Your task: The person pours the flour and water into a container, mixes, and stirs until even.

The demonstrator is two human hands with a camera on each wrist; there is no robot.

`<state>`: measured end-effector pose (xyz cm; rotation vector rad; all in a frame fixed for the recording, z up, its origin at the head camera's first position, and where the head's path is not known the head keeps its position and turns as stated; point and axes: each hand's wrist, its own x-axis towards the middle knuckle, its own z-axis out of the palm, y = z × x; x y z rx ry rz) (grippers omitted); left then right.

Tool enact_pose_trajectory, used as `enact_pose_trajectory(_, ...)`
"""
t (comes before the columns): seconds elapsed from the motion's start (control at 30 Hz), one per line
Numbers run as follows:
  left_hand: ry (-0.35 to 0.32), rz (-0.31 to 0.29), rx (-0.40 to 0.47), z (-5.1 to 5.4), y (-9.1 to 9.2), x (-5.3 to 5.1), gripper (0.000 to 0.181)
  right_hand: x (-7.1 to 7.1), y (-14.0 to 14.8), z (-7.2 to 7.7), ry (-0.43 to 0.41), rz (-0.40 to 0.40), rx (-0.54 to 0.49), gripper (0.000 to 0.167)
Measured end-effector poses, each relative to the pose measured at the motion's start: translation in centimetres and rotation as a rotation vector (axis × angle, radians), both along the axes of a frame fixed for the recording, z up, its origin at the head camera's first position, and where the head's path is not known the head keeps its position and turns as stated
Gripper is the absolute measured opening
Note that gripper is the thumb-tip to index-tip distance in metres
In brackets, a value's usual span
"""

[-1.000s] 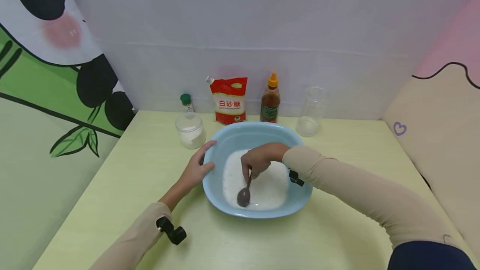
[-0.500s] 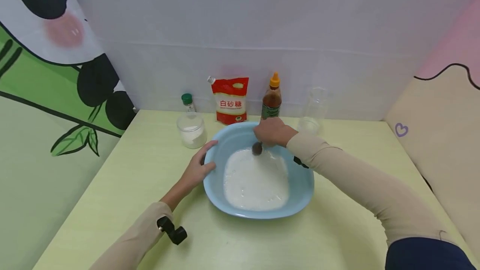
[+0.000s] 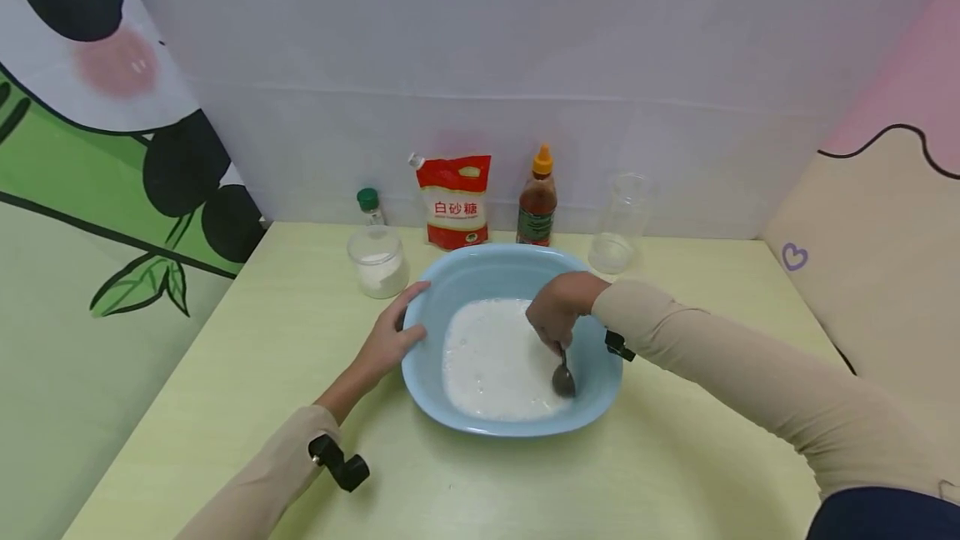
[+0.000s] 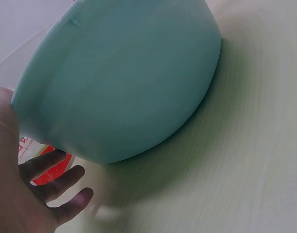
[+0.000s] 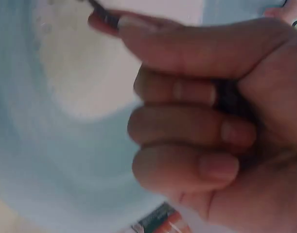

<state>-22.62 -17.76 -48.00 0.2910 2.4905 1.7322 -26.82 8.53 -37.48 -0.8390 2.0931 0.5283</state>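
Observation:
A light blue basin (image 3: 427,369) stands on the table with milky white liquid (image 3: 483,361) inside. My left hand (image 3: 384,347) holds its left rim, thumb over the edge; in the left wrist view the other fingers (image 4: 61,184) spread below the rim, beside the outer wall. Over the basin's right side, my right hand (image 3: 561,311) grips a dark metal spoon (image 3: 563,382) by the handle, its bowl down at the liquid's right edge. The right wrist view has the spoon's handle (image 5: 105,15) pinched by thumb and forefinger, other fingers curled into the palm.
Behind the basin stand a clear jar of white powder (image 3: 378,263), a green-capped bottle (image 3: 369,202), a red-and-white pouch (image 3: 454,205), an orange-capped sauce bottle (image 3: 536,202) and a tall clear glass (image 3: 617,227). A white wall (image 3: 480,40) rises behind the table (image 3: 450,490).
My right hand has carried the spoon from the near left of the liquid to the basin's far side, then round to its right side. The left hand stays on the rim.

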Motion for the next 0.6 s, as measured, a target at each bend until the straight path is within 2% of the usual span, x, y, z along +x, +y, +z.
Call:
enact_pose_trajectory(0.03,0.0,0.003,0.0,0.0,0.0,0.1,0.07,0.1,-0.4,-0.2,-0.047,-0.014,-0.03,0.02)
enact_pose_trajectory(0.13,0.002,0.01,0.002,0.0,-0.1,0.1,0.07,0.5,-1.7,-0.8,-0.129,-0.124,-0.193,0.02)
enact_pose_trajectory(0.23,0.013,0.008,0.007,0.0,-0.1,0.2,0.07,0.7,-3.2,-1.1,-0.127,-0.116,-0.347,0.02)
enact_pose_trajectory(0.3,0.021,0.005,0.012,0.0,-0.1,0.2,0.071,0.7,-4.2,-1.2,-0.087,-0.088,-0.422,0.021)
enact_pose_trajectory(0.43,0.035,-0.002,0.021,0.2,0.0,0.3,0.072,0.1,-5.6,-1.0,0.077,-0.019,-0.479,0.023)
enact_pose_trajectory(0.53,0.035,-0.002,0.024,0.2,0.0,0.3,0.072,-0.8,-5.8,-0.8,0.217,-0.009,-0.475,0.026)
enact_pose_trajectory(0.6,0.036,-0.003,0.029,0.1,0.0,0.3,0.072,-1.5,-5.4,-0.8,0.294,-0.035,-0.478,0.026)
